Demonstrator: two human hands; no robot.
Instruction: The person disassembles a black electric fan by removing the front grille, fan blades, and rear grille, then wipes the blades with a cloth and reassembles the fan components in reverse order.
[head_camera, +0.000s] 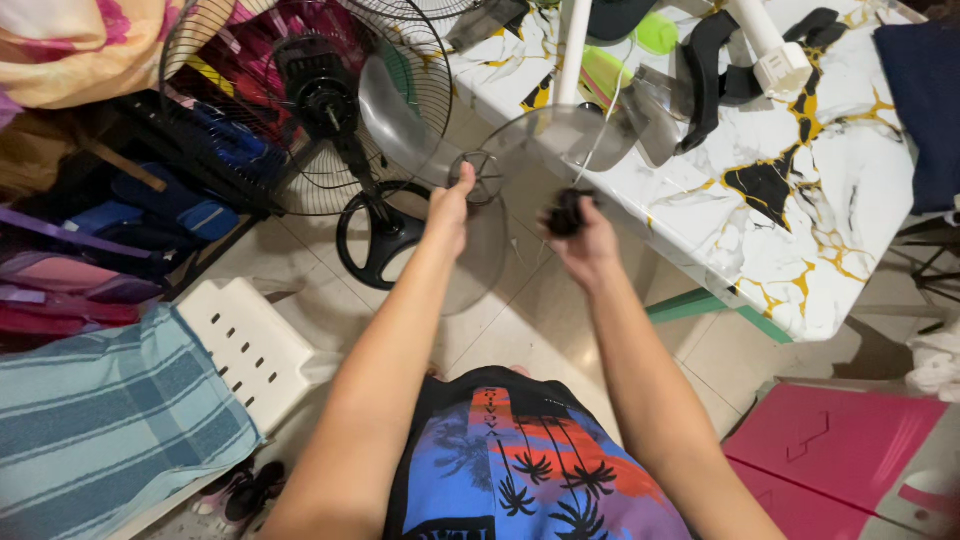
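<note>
Hands (450, 205) gripping fan blade (520, 160)

Both bare forearms reach forward toward twelve o'clock, near each other. The left hand (450, 203) pinches with thumb raised; the right hand (585, 243), at its three o'clock, is closed in a fist.

Left hand (450, 205) on clear fan blade (520, 150), right hand (585, 240) around black knob (566, 212).

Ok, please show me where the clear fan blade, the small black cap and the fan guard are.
clear fan blade (484, 176), head view, on its hub.
small black cap (567, 212), head view, on its middle.
fan guard (400, 120), head view, on the wire grille.
</note>
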